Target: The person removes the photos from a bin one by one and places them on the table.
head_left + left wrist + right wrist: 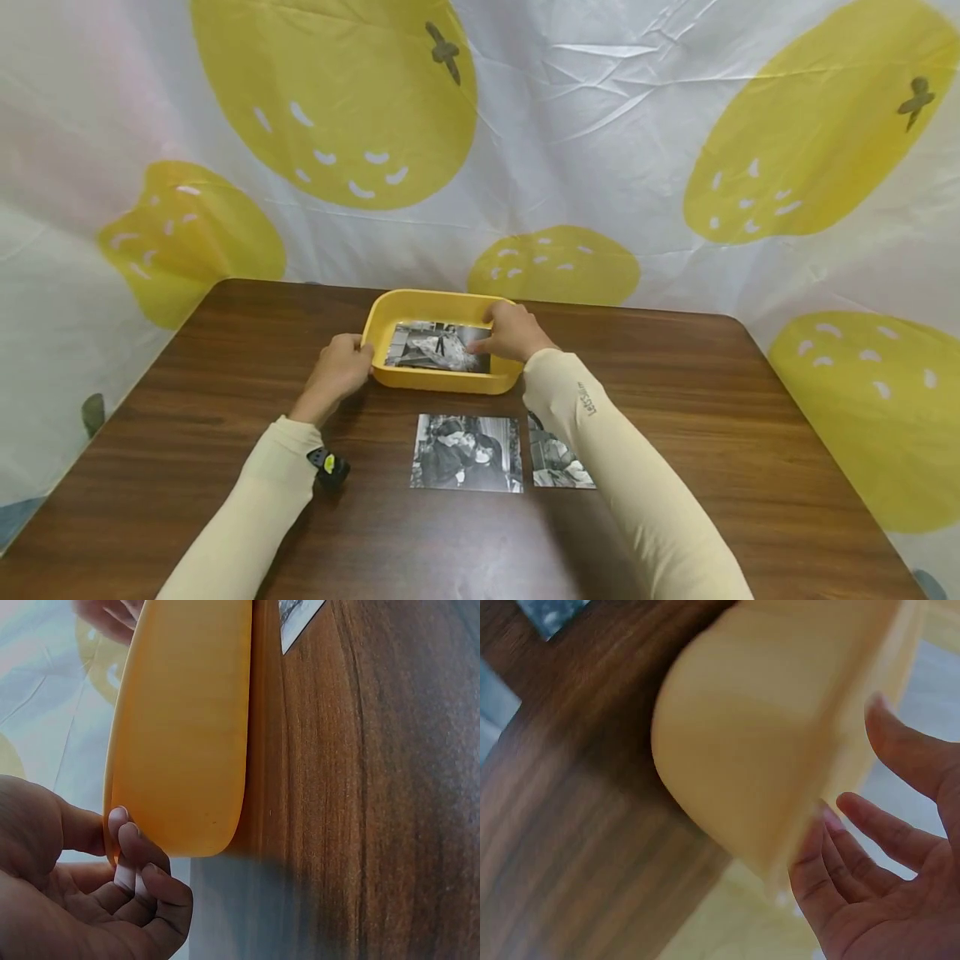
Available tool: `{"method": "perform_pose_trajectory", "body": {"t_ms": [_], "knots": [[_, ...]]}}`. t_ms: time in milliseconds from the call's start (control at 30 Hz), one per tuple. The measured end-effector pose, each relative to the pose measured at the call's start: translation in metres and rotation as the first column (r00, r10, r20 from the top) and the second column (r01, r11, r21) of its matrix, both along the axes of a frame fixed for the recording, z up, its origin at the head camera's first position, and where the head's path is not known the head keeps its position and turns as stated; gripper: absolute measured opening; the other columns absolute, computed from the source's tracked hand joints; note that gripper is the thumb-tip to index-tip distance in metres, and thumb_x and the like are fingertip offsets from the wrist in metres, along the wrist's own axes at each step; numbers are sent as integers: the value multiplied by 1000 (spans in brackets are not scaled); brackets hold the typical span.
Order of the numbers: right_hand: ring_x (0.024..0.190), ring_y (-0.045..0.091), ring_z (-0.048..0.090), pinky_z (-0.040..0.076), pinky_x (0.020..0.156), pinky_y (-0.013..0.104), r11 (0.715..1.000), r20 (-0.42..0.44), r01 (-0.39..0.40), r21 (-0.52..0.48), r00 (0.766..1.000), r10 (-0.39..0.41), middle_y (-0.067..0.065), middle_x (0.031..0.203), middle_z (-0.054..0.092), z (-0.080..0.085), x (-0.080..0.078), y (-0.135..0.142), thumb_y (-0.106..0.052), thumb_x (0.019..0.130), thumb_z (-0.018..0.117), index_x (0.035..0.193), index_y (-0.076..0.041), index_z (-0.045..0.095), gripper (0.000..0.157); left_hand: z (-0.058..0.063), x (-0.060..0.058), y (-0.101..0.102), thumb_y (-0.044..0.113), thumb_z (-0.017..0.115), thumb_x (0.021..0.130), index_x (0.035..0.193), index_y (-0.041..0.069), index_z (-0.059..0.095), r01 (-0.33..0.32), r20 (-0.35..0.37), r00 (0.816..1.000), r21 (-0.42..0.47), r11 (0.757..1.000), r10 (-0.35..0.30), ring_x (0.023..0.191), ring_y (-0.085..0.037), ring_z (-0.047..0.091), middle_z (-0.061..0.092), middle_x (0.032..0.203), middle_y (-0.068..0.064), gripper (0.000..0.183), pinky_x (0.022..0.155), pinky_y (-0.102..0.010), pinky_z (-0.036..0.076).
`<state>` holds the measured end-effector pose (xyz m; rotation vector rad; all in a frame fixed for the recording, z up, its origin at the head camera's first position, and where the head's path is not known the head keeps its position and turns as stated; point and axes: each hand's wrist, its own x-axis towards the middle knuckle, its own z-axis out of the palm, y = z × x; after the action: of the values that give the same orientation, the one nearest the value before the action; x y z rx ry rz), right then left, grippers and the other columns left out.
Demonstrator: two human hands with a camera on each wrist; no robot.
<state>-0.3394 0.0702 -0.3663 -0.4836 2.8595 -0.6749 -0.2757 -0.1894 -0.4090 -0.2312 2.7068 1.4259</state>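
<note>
A yellow plastic basin (442, 381) with rounded corners stands at the back middle of the table, a black-and-white photo (427, 345) lying inside it. At the basin's left end, my left hand (339, 368) pinches the rim between thumb and fingers; the left wrist view shows the fingertips curled on the outer wall. Over the right end reaches my right hand (517, 332), thumb stretched out above the photo. In the right wrist view its fingers (847, 862) are spread loosely at the rim, with the thumb apart from them.
Two more black-and-white photos lie in front of the basin: one photo (468, 454) in the middle, another photo (555, 460) partly hidden under the right sleeve. The dark wooden table (420, 550) meets a fruit-printed white curtain (570, 150) behind.
</note>
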Motion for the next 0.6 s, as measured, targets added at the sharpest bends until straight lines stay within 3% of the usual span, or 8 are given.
{"method": "perform_pose_trajectory", "body": {"t_ms": [200,400,533,600], "knots": [[86,25,57,50,89,41,998,-5,29,64,1000,-29,9,90,63,-21,-9,-13,-33,72,93,99,3,68,52,-2,0,2,16,38,104,122,-4,62,6,-22,1000,-21,1000,-6,62,-16,47,60,78,-8,36,55,-28,37],[112,36,54,48,97,46,980,16,119,159,992,-124,24,124,58,-40,-16,-18,-46,64,95,103,-1,67,66,-3,1,7,16,38,104,125,-5,61,12,-20,1000,-14,1000,-12,62,-15,48,60,78,-7,37,54,-27,37],[112,36,55,51,94,46,966,43,142,214,987,-155,26,128,53,-46,-17,-17,-46,64,95,98,-2,68,62,-5,2,10,16,38,104,126,-5,61,14,-15,1000,-8,1000,-14,63,-15,49,60,78,-7,37,55,-27,38],[109,36,56,51,93,46,964,52,154,218,984,-169,26,129,50,-47,-16,-16,-44,64,96,103,0,67,65,-5,2,11,16,39,105,127,-5,60,13,-16,1000,-4,1000,-13,63,-15,49,60,77,-7,37,55,-27,38]]}}
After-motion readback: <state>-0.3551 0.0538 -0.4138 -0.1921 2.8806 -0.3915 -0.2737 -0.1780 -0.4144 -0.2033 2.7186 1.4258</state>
